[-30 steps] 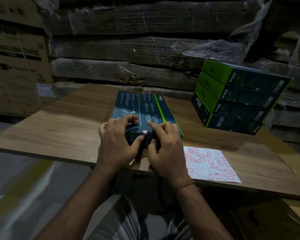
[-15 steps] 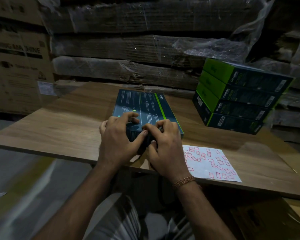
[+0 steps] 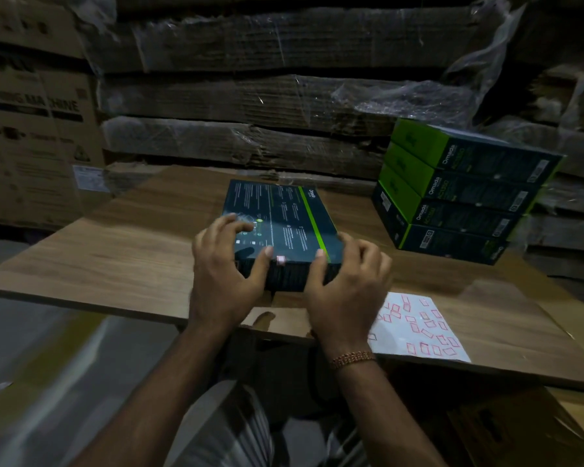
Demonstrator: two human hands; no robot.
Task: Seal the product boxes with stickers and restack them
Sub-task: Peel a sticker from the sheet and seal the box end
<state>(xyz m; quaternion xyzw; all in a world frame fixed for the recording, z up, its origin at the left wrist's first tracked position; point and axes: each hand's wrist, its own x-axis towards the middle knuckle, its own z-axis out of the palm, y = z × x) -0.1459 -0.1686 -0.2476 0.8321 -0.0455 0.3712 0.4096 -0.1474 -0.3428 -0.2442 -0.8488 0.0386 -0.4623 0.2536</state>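
Two hands grasp the box's near end: my left hand [image 3: 223, 264] and right hand [image 3: 348, 281]. The box [image 3: 284, 217] lies flat on the counter [image 3: 115, 251], long axis pointing away; the stack [image 3: 466, 193] stands nearer my right hand.

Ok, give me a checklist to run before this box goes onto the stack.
1. Sticker bridges the near top edge of the box: ok.
2. Sticker pressed flat: cannot tell, blurred.
3. Far end sealed: cannot tell, hidden.
4. Left hand and right hand hold the near corners: ok.
5. Stack top free to take it: ok.
6. Stack square: not ok, boxes sit staggered.
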